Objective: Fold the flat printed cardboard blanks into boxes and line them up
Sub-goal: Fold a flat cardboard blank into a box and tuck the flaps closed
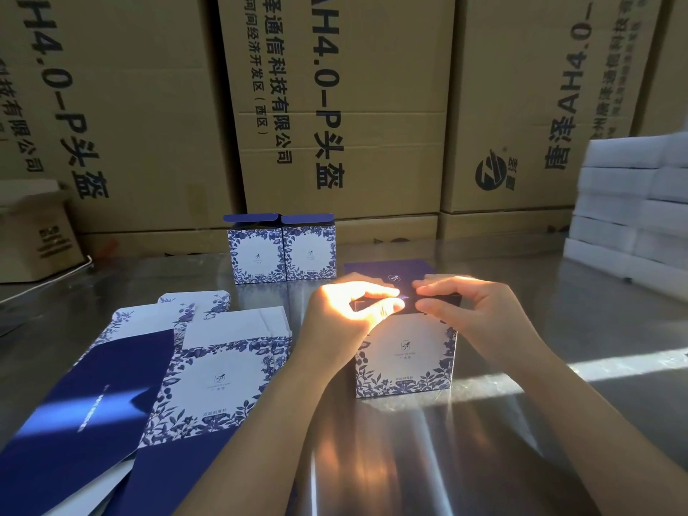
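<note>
Partly washed out by sun glare, the left hand (344,310) pinches the box (405,361) top flap. Opposite, the right hand (473,307) pinches it too, hiding the fold.

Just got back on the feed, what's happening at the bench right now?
A person is working the top flaps of a blue floral box with the left hand and right hand; its lid is open. Two folded boxes stand side by side behind. Flat blanks lie on the left of the metal table.

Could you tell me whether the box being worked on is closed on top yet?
Not yet: the box stands upright, its dark lid still raised behind, while both hands pinch the flaps at its top.
</note>
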A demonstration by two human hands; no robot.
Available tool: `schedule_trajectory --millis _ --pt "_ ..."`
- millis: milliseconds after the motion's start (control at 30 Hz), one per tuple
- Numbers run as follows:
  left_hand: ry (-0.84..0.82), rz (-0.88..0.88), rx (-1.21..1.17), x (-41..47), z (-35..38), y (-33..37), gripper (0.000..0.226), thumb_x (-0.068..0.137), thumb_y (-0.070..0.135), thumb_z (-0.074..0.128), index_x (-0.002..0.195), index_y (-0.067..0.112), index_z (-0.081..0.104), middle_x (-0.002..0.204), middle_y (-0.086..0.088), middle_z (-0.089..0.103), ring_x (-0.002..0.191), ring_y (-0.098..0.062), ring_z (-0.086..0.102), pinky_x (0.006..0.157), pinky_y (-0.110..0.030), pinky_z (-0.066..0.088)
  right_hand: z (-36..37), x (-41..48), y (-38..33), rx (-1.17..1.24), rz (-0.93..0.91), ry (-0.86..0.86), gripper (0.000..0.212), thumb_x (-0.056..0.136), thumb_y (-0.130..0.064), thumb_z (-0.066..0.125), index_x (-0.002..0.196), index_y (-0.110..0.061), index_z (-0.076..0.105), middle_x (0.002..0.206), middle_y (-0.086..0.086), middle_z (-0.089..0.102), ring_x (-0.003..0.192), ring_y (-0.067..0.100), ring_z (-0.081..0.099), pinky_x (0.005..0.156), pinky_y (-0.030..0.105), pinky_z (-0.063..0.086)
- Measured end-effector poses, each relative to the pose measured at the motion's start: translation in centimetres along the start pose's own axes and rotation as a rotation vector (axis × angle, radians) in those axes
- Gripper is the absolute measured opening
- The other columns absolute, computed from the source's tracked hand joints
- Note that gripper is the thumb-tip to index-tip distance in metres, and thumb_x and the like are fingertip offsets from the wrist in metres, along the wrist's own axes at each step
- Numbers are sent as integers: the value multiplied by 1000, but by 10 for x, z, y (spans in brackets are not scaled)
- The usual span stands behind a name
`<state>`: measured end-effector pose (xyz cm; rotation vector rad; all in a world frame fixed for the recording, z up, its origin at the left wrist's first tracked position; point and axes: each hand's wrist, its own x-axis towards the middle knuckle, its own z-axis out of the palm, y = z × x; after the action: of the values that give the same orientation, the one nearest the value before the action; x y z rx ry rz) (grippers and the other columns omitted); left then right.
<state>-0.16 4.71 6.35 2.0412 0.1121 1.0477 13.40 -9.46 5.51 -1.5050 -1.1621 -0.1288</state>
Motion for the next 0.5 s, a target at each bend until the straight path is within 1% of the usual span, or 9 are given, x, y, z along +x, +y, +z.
schedule_trajectory --millis 67,100,133,167,200,267,300,400,500 --pt "-37 -83 4 1 -5 -4 18 76 26 77 83 41 71 88 15 72 74 -4 62 71 -26 54 -4 0 3 53 34 -18 24 74 -25 78 86 -45 74 98 -22 71 107 -3 61 73 9 49" --pt "-51 -128 9 2 -7 -5 16 76 27 77 86 39 72 90 9 74 74 -10 59 76 -36 54 -7 0 4 76 46 -18 23 72 -27 78 87 -45 74 99 -22 71 108 -2 61 72 10 50" --pt "-63 -157 14 2 -9 -6 17 76 27 77 90 36 73 92 6 74 76 -14 57 79 -42 54 -9 0 5 86 49 -14 23 70 -30 78 88 -45 75 100 -22 71 108 -1 61 72 11 51" --pt "-73 -166 7 3 -10 -7 18 77 26 77 93 33 74 94 7 74 80 -13 59 81 -43 53 -10 0 5 90 47 -12 24 69 -31 78 89 -45 75 101 -22 71 108 -1 61 72 11 51" --pt "-79 -160 -18 3 -11 -7 18 77 22 77 94 28 75 97 10 73 87 -7 62 80 -38 55 -11 0 5 93 41 -13 25 70 -29 78 90 -44 75 101 -22 71 108 -2 62 73 11 51" --pt "-88 -127 -82 4 -10 -7 15 77 13 76 90 21 76 98 15 72 105 7 58 75 -21 56 -12 0 6 107 28 -13 27 74 -18 78 89 -40 76 100 -22 71 106 -3 62 75 8 49" --pt "-88 -115 -103 5 -10 -7 14 77 10 76 87 20 76 95 16 72 109 10 55 73 -15 53 -12 0 6 108 27 -8 28 75 -14 78 88 -38 76 98 -21 71 105 -4 62 76 6 48" --pt "-78 -110 -126 6 -9 -11 7 78 7 75 82 13 77 90 17 73 111 12 54 79 -13 51 -10 0 6 112 37 14 28 75 -10 77 83 -36 77 94 -18 73 103 -2 63 79 11 50" --pt "-75 -96 -107 7 -9 -12 7 78 8 74 85 9 77 95 12 73 112 11 53 85 -15 48 -8 1 5 115 40 33 29 75 -7 77 76 -35 78 91 -15 74 98 -1 65 74 12 51"
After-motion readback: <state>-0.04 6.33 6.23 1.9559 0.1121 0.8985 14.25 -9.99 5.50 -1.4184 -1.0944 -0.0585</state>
